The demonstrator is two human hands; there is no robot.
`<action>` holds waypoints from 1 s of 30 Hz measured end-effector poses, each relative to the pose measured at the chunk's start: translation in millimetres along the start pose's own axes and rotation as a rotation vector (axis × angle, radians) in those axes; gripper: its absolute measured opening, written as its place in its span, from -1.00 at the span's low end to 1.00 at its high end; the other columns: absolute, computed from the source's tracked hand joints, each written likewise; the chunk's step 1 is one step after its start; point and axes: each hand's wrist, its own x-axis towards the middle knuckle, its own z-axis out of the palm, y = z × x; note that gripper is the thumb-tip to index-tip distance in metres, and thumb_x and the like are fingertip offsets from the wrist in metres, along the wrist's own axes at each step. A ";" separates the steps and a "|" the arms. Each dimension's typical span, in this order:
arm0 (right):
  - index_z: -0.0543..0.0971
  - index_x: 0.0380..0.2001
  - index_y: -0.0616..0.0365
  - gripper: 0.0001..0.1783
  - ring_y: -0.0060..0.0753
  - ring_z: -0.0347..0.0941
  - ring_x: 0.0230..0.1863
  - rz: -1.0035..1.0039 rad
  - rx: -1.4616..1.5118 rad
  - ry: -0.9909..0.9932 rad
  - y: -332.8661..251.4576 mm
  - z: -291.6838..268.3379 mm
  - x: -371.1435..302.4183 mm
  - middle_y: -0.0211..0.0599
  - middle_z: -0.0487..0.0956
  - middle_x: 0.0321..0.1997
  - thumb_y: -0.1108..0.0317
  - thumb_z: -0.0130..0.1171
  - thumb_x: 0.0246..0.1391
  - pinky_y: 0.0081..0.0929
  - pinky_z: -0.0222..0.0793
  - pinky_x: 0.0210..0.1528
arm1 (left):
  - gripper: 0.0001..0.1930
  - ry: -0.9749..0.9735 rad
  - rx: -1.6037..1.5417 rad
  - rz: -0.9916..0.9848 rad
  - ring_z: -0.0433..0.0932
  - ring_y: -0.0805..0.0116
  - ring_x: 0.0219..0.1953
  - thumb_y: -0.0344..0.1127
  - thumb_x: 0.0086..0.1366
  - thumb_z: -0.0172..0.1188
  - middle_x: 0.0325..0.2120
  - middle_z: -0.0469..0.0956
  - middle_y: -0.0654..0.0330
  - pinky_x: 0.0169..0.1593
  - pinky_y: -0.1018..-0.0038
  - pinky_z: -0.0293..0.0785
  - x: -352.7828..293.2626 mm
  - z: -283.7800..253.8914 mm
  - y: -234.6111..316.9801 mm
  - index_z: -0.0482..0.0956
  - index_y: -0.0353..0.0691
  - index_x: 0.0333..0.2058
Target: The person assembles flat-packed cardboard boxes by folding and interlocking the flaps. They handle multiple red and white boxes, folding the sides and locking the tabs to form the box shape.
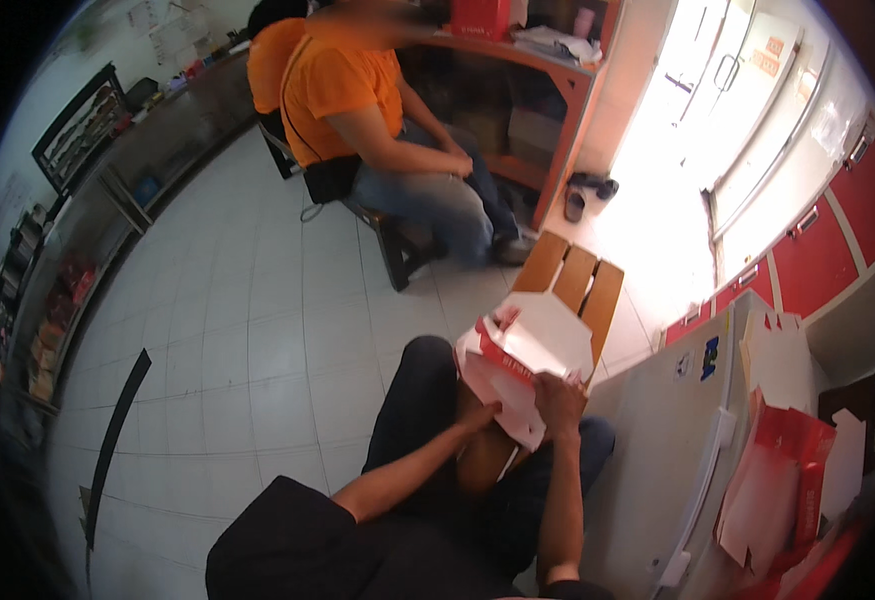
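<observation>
Over my lap, a partly folded white-and-red cardboard box [547, 335] rests at the near end of a slatted wooden bench [605, 300]. Its wide white panel faces up, and a red printed strip crosses it between the panel and a flap nearer me. My left hand [479, 415] grips the flap's left edge, its fingers partly hidden by the cardboard. On the other side, my right hand [559, 405] is closed on the box's near right corner, by the red strip.
A white fridge [657, 440] stands close on my right, with more red-and-white folded cardboard [772, 490] on it. Ahead, a person in orange [347, 90] sits by a red shelf [557, 140], another behind. Shoes [577, 205] lie near the bright doorway. A long counter [172, 150] lines the left wall.
</observation>
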 end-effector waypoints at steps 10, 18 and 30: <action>0.67 -0.35 0.06 -0.87 -0.32 0.60 -0.33 0.001 0.098 0.497 -10.1 -106.1 10.9 -0.27 0.66 -0.40 0.30 0.19 0.14 -0.18 0.31 0.14 | -0.58 0.107 -0.148 -0.122 0.52 0.21 -0.08 -0.54 0.05 0.14 -0.13 0.48 0.06 -0.15 0.32 0.59 7.3 14.0 31.1 0.40 -0.41 -0.05; 0.63 -0.29 0.29 -0.86 -0.18 0.53 -0.30 0.144 0.314 0.727 -29.8 -102.4 -63.0 -0.10 0.62 -0.27 0.43 0.21 0.15 -0.27 0.43 -0.12 | -0.64 -0.186 -0.374 -0.156 0.60 0.17 -0.18 -0.28 0.31 0.12 -0.18 0.57 0.07 -0.09 0.19 0.63 93.2 47.6 41.3 0.43 -0.41 -0.02; 0.71 -0.29 -0.07 -0.72 -0.25 0.52 -0.14 -0.068 0.411 0.285 -37.8 -75.2 -97.9 -0.40 0.64 -0.25 0.49 0.21 -0.12 -0.18 0.28 0.06 | -0.14 -0.565 -0.602 -0.184 0.38 0.06 0.18 0.45 0.27 -0.16 0.16 0.38 0.07 0.23 0.06 0.30 -17.5 -25.9 166.4 0.25 -0.18 0.25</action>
